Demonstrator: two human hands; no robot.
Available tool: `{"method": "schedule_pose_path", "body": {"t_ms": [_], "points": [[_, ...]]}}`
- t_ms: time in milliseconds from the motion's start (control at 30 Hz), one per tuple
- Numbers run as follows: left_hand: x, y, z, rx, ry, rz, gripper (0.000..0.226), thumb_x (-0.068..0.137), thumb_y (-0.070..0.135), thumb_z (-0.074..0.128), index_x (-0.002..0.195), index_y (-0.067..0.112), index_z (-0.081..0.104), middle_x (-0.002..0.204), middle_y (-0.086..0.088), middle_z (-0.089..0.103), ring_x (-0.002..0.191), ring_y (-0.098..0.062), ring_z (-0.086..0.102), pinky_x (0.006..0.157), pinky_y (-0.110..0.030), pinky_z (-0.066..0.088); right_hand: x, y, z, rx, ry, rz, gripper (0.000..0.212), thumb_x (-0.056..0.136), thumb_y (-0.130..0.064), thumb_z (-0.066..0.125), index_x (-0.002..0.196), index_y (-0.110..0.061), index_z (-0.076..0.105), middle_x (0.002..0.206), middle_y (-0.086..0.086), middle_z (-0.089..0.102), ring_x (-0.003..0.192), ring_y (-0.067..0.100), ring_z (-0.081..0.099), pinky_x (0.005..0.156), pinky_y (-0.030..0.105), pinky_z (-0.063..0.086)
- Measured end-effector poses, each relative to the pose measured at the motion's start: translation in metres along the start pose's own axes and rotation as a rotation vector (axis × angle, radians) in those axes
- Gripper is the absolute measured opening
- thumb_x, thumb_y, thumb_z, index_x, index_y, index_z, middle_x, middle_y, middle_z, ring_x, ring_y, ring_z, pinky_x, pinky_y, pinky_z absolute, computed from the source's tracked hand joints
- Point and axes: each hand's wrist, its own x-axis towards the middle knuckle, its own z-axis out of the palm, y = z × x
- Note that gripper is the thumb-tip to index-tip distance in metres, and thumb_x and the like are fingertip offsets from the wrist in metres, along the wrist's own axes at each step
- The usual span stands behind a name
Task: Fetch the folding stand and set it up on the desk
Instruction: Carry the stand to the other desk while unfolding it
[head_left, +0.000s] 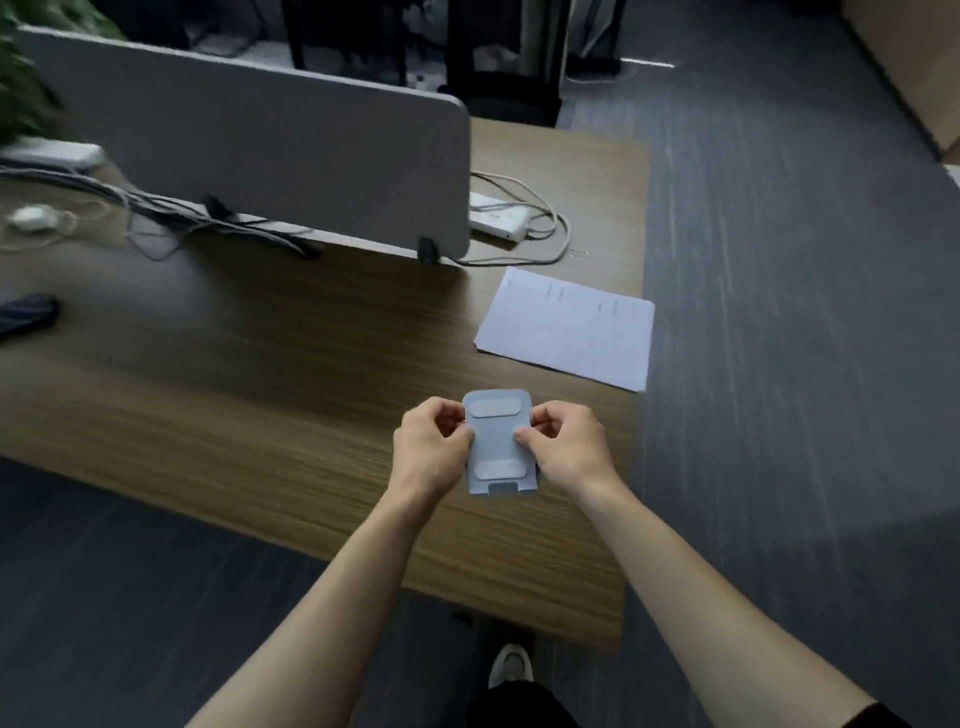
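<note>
Two bare hands meet over the wooden bench (260, 374), both closed on the folding stand (500, 441). The left hand (431, 447) pinches the stand's left edge and the right hand (563, 447) pinches its right edge, so each grip is shut on the stand, with thumbs lying on its upper face. The stand is a flat, pale blue-grey slab with rounded top corners; two lighter oval pads sit across its face, one near the top and one near the bottom, and a small darker tab shows at its lower edge. It looks folded flat. Whether it touches the bench surface or is held just above it cannot be told.

Taking the stand as the dial's centre, a white sheet of paper (566, 327) lies at one o'clock, flat on the bench and reaching its right edge. Farther off at twelve o'clock a white power strip (498, 218) rests beside a loose loop of pale cable (550, 228). At eleven o'clock a grey divider panel (249, 150) stands upright across the bench, with a bundle of cables running along its foot. Far out at ten o'clock sit a small white object, blurred, and a dark blurred shape at the bench's left edge. At six o'clock, down on the dark floor (779, 260), a light-coloured shoe (511, 665) shows beneath the near bench edge.
</note>
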Motion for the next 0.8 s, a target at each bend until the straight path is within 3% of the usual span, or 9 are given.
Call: {"method": "schedule_pose_path", "body": {"t_ms": [100,267,400,567,700,800], "points": [[-0.012,0.018,-0.048,-0.081,0.083,0.048,0.016,0.089,0.011,0.067,0.103,0.016,0.071,0.098,-0.002,0.074,0.094,-0.018,0.073,0.081,-0.043,0.065,-0.011,-0.052,0.005,0.008,-0.083,-0.135,0.018,0.085,-0.021,0.075,0.100,-0.012,0.073,0.093,0.003,0.072,0.085,0.017,0.067,0.077,0.040,0.061],[-0.064,0.017,-0.143,-0.171,0.290,0.129,0.017,0.092,0.016,0.067,0.110,0.016,0.068,0.106,-0.002,0.072,0.098,-0.018,0.072,0.076,-0.034,0.065,-0.072,-0.131,0.039,0.029,-0.227,-0.401,0.016,0.089,-0.026,0.071,0.101,-0.016,0.066,0.096,-0.002,0.068,0.087,0.013,0.066,0.063,0.023,0.059],[-0.136,-0.012,-0.219,-0.233,0.520,0.155,0.013,0.091,0.011,0.066,0.103,0.013,0.069,0.101,-0.006,0.074,0.093,-0.019,0.072,0.067,-0.027,0.060,-0.148,-0.170,0.087,0.086,-0.386,-0.559,0.015,0.088,-0.026,0.072,0.098,-0.017,0.066,0.098,-0.001,0.069,0.087,0.016,0.069,0.065,0.029,0.064],[-0.265,-0.073,-0.301,-0.289,0.807,0.135,0.017,0.086,0.008,0.068,0.089,0.024,0.072,0.091,-0.002,0.078,0.088,-0.020,0.075,0.076,-0.037,0.064,-0.280,-0.194,0.148,0.134,-0.588,-0.669,0.009,0.085,-0.017,0.073,0.078,-0.021,0.068,0.083,0.001,0.073,0.078,0.019,0.072,0.064,0.040,0.064],[-0.392,-0.127,-0.353,-0.341,1.039,0.071,0.017,0.082,0.011,0.068,0.082,0.028,0.072,0.082,0.000,0.078,0.081,-0.020,0.075,0.080,-0.050,0.064,-0.408,-0.196,0.193,0.127,-0.813,-0.796,0.011,0.086,-0.015,0.073,0.078,-0.022,0.069,0.080,0.004,0.074,0.073,0.020,0.071,0.058,0.028,0.061],[-0.484,-0.162,-0.381,-0.364,1.220,0.017,0.012,0.081,0.012,0.068,0.088,0.020,0.074,0.086,-0.006,0.079,0.085,-0.029,0.076,0.082,-0.054,0.062,-0.499,-0.193,0.223,0.149,-0.982,-0.841,0.005,0.084,-0.013,0.073,0.080,-0.016,0.072,0.077,0.008,0.075,0.069,0.018,0.071,0.058,0.031,0.060]]}}
